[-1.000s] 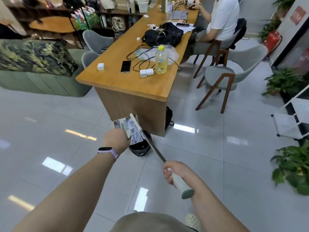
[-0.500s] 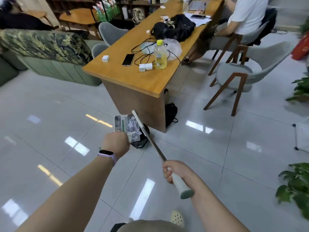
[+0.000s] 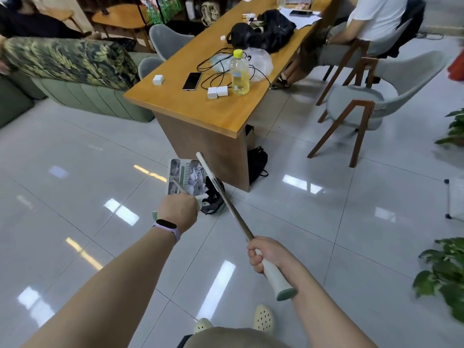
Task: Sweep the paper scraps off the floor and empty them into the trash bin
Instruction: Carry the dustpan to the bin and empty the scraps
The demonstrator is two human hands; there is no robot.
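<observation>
Metal broom pole [image 3: 227,202]: stiff, light, slippery; right hand [image 3: 263,252] is gripping its rubbery end.
Dustpan [image 3: 187,177]: light plastic; left hand [image 3: 179,209] is clutching its thin handle.
Scraps, bin: not showing.

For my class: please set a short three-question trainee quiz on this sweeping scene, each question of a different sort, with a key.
1. True or false: the right hand grips the broom handle.
2. What does the left hand hold? A) the bottle B) the dustpan handle C) the phone
3. Fill in: the bottle on the wooden table has a ____ cap.

Key: 1 true; 2 B, the dustpan hangs beyond the fist; 3 yellow.
</observation>
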